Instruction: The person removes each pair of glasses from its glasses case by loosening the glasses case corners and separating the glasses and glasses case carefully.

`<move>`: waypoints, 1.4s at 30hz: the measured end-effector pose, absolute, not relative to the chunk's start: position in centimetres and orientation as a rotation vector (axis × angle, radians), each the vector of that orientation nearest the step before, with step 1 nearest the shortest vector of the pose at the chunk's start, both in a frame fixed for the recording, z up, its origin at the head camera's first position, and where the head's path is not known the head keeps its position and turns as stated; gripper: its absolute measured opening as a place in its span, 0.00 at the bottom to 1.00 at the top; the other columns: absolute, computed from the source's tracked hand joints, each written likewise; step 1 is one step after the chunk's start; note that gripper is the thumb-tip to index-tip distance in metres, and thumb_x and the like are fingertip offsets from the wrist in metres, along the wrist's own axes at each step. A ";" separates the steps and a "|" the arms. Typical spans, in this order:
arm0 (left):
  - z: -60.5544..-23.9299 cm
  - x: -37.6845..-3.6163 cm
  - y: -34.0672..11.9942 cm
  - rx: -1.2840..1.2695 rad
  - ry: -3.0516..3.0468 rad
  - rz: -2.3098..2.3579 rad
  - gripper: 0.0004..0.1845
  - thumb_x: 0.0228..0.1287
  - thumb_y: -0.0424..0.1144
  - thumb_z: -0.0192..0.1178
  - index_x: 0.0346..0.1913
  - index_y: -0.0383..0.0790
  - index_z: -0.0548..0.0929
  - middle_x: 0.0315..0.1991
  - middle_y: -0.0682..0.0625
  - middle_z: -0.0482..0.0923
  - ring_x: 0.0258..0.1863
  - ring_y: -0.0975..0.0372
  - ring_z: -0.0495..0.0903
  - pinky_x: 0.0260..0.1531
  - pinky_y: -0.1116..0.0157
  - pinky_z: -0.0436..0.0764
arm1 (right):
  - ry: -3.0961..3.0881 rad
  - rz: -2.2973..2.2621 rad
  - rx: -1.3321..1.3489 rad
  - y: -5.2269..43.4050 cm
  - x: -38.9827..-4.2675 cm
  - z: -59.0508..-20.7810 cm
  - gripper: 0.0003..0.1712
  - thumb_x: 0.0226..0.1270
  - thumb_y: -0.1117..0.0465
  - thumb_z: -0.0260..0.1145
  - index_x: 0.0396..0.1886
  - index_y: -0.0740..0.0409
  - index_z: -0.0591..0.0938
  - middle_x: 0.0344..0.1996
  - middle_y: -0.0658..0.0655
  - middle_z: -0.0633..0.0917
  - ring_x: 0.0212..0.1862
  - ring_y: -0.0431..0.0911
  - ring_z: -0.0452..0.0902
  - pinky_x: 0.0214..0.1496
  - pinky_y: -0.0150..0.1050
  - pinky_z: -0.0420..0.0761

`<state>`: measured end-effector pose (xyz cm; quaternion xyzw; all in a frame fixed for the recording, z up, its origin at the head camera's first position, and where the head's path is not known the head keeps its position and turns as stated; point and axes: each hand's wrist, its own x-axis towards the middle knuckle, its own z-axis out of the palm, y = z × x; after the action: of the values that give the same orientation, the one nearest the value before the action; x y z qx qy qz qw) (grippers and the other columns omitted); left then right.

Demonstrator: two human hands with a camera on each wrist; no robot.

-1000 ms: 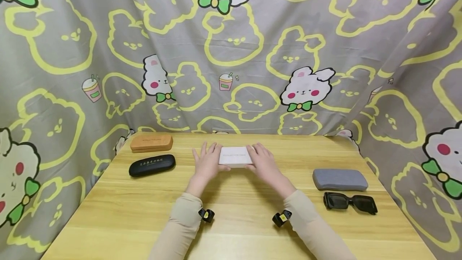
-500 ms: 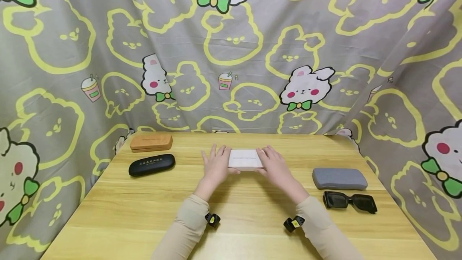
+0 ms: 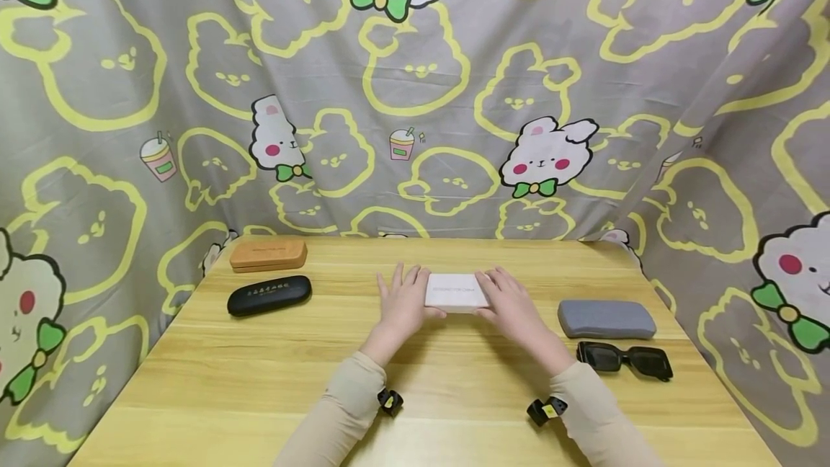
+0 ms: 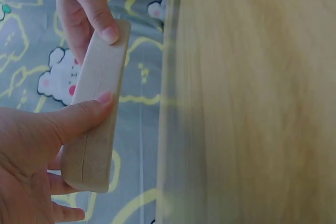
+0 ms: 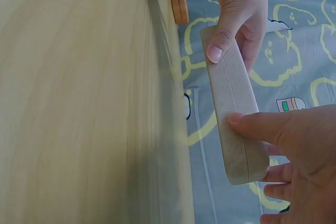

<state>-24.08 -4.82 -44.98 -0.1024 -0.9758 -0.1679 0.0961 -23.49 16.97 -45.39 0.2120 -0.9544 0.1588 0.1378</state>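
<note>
Both hands hold a white glasses case point(image 3: 457, 292) with faint lettering on its top, near the middle of the table in the head view. My left hand point(image 3: 403, 306) grips its left end, and my right hand point(image 3: 515, 308) grips its right end. A seam runs along the side of the white glasses case point(image 4: 94, 103) in the left wrist view. Each thumb presses on that side, while the other fingers lie partly hidden behind the case. From the right wrist, the right hand point(image 5: 299, 150) shows its thumb near one end of the case.
On the wooden table point(image 3: 415, 409), an orange-brown glasses case point(image 3: 269, 254) and a black glasses case point(image 3: 269, 296) lie at left. At right are a grey glasses case point(image 3: 607, 319) and black sunglasses point(image 3: 625, 360). A patterned curtain point(image 3: 441, 107) hangs behind the table and at both sides.
Both hands have moved the white glasses case to the right and slightly nearer. The other cases and the sunglasses stay in place; the head view shifts slightly.
</note>
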 end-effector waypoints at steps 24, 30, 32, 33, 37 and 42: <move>-45.4 -24.0 -0.4 -0.322 -2.932 -0.478 0.48 0.38 0.62 0.75 0.66 0.49 0.71 0.68 0.49 0.70 0.74 0.44 0.57 0.69 0.31 0.46 | -2.808 0.418 0.572 21.5 -22.6 -45.2 0.43 0.55 0.50 0.75 0.68 0.61 0.71 0.61 0.64 0.77 0.71 0.65 0.61 0.69 0.67 0.62; -45.4 -24.0 0.7 -0.325 -2.940 -0.497 0.48 0.38 0.62 0.74 0.66 0.49 0.72 0.68 0.49 0.71 0.74 0.45 0.58 0.69 0.31 0.47 | -2.817 0.446 0.566 22.6 -22.3 -45.0 0.42 0.55 0.51 0.74 0.68 0.62 0.71 0.61 0.64 0.76 0.71 0.66 0.60 0.68 0.70 0.60; -45.4 -24.0 1.1 -0.326 -2.943 -0.495 0.48 0.38 0.62 0.74 0.66 0.49 0.72 0.68 0.49 0.71 0.74 0.45 0.59 0.69 0.31 0.48 | -2.822 0.441 0.562 22.9 -22.2 -44.9 0.42 0.55 0.51 0.74 0.67 0.62 0.72 0.61 0.65 0.76 0.70 0.66 0.61 0.67 0.70 0.61; -45.4 -24.0 1.3 -0.326 -2.950 -0.491 0.48 0.39 0.62 0.74 0.66 0.49 0.72 0.68 0.49 0.71 0.74 0.45 0.59 0.69 0.31 0.48 | -2.825 0.435 0.558 23.1 -22.1 -44.8 0.42 0.55 0.51 0.74 0.67 0.62 0.72 0.61 0.65 0.77 0.70 0.67 0.61 0.67 0.70 0.61; -45.6 -23.9 2.2 -0.333 -2.973 -0.490 0.48 0.40 0.63 0.73 0.66 0.49 0.71 0.69 0.49 0.70 0.74 0.45 0.58 0.69 0.31 0.49 | -2.837 0.423 0.545 23.9 -21.9 -44.7 0.41 0.54 0.52 0.75 0.66 0.62 0.73 0.60 0.65 0.77 0.70 0.67 0.62 0.65 0.71 0.63; -46.0 -23.8 3.2 -0.321 -2.991 -0.498 0.48 0.40 0.63 0.74 0.66 0.49 0.71 0.68 0.50 0.70 0.74 0.46 0.59 0.69 0.32 0.49 | -2.860 0.406 0.548 24.7 -22.0 -44.8 0.41 0.51 0.52 0.76 0.64 0.62 0.75 0.59 0.66 0.78 0.69 0.67 0.63 0.63 0.71 0.64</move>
<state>-23.81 3.18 -45.98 -0.1053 -0.9799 -0.1630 0.0463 -21.98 24.67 -44.83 0.1854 -0.9678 0.1375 0.1005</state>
